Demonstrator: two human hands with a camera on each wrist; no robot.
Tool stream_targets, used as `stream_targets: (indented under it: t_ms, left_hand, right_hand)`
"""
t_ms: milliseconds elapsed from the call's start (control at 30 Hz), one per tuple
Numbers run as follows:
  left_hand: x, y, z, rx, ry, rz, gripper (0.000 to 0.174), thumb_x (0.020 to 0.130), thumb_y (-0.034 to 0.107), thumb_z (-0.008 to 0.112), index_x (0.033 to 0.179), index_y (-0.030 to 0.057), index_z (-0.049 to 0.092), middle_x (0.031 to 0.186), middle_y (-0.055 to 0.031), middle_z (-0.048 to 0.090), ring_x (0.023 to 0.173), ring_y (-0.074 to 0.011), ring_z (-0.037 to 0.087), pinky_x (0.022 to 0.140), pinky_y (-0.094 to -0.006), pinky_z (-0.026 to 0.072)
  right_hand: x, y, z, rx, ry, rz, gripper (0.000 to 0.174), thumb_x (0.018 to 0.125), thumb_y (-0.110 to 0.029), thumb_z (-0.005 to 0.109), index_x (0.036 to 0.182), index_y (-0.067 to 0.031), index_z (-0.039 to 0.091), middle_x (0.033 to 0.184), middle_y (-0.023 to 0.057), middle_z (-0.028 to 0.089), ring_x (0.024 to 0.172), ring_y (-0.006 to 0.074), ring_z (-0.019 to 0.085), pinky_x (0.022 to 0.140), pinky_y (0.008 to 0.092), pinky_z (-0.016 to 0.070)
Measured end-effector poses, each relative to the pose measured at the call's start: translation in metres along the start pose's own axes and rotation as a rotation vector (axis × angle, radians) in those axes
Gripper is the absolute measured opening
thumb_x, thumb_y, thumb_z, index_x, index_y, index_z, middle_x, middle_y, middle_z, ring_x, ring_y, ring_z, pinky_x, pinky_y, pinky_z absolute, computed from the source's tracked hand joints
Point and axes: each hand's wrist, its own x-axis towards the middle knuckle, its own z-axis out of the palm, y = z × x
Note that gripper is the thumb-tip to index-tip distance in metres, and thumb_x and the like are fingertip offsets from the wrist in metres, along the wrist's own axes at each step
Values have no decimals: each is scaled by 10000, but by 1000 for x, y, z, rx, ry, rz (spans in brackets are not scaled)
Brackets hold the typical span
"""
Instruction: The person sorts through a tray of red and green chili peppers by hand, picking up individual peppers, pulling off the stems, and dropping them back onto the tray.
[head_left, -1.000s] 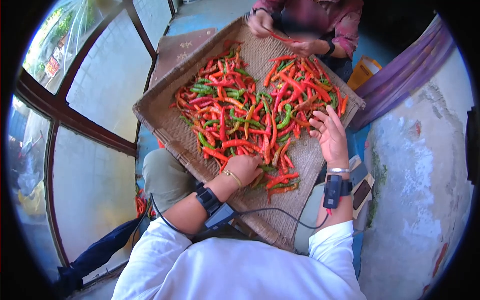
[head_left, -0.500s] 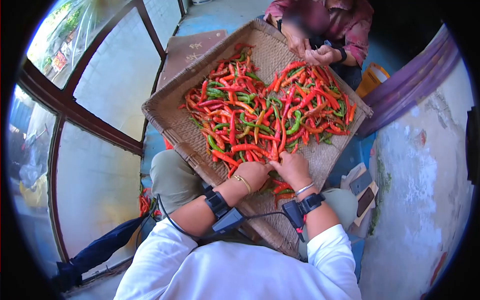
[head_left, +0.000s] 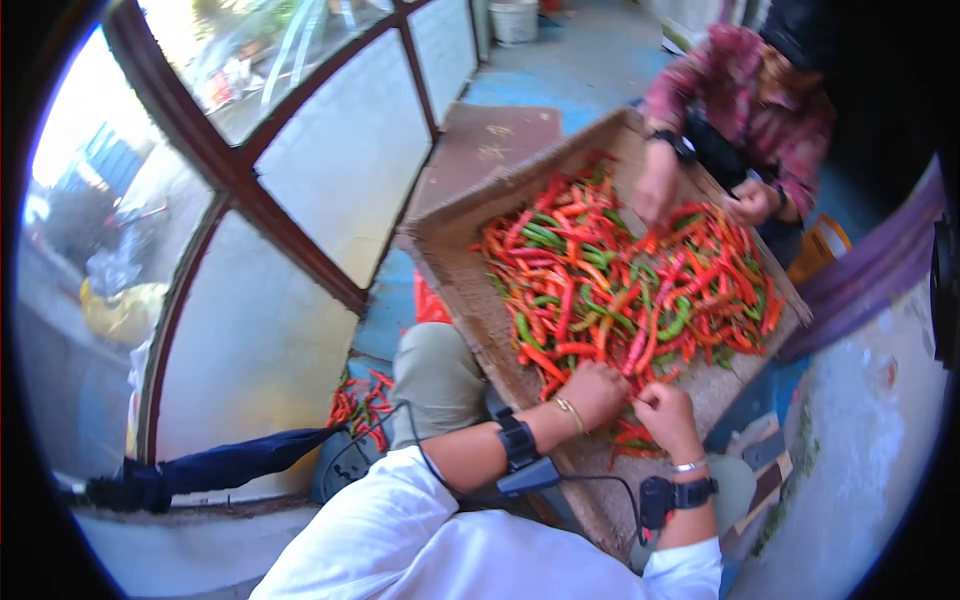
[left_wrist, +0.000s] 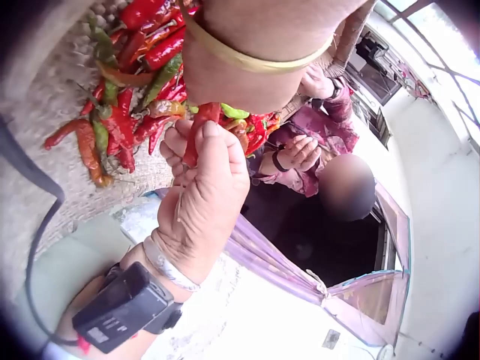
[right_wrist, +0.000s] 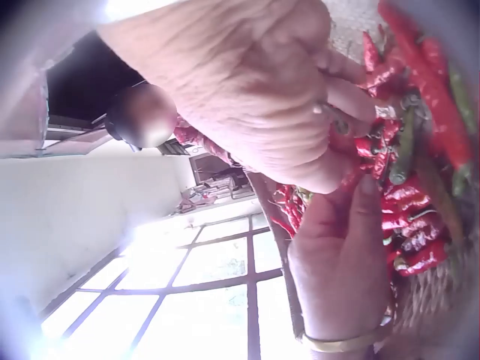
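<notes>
A shallow woven tray [head_left: 455,275] holds a heap of red, orange and green chili peppers [head_left: 570,270]. Over its near edge my two hands meet. My right hand [left_wrist: 206,176], with a silver bracelet, pinches a red chili pepper [left_wrist: 203,118] between thumb and fingers. A short stem [right_wrist: 334,118] shows by its fingers in the right wrist view. My left hand [head_left: 597,392], wearing a gold bracelet, is right beside it; in the right wrist view its thumb and forefinger pinch the same red pepper. In the left wrist view its fingers are hidden behind its wrist.
Across the tray sits another person [head_left: 740,110], one hand reaching into the peppers. More red peppers [head_left: 362,408] lie on the floor at left, near a folded dark umbrella [head_left: 235,462]. Framed glass panes [head_left: 270,330] line the left; phones [head_left: 765,450] lie at right.
My right hand came from the tray's right side to meet my left. The head view has swung left, shifting the tray rightward. The other person's hand has reached down into the heap.
</notes>
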Motion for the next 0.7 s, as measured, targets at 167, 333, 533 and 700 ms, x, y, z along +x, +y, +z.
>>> stream_targets:
  t_ms: [167,333,533,700]
  left_hand:
    - [1,0,-14,-80,52,-101,210,702,241,601,836,84,558,785,-68,544,779,-242,529,695,-366,421]
    - [2,-3,-13,-142,-5,-138,251,703,236,606,871,57,556,834,-103,557,830,-280,537,726,-375,438]
    - [3,-3,-18,-127,84,-114,213,679,224,623,805,57,581,791,-96,556,788,-277,529,694,-372,449]
    - [3,-2,-22,-118,-31,-156,272,694,216,630,924,75,591,876,-98,556,835,-279,530,725,-360,449]
  right_hand:
    - [6,2,-27,345,-108,222,62,754,-61,570,736,-1,565,533,25,548,421,74,503,397,224,409]
    - [31,12,-66,503,-2,265,94,827,-92,493,769,-29,532,540,4,510,430,62,447,401,214,353]
    - [54,17,-92,1305,293,343,317,867,-324,495,1051,-68,466,792,74,613,636,143,608,467,234,473]
    - [23,22,-38,829,-3,391,263,861,-174,503,1075,-23,523,757,40,598,598,72,558,487,170,433]
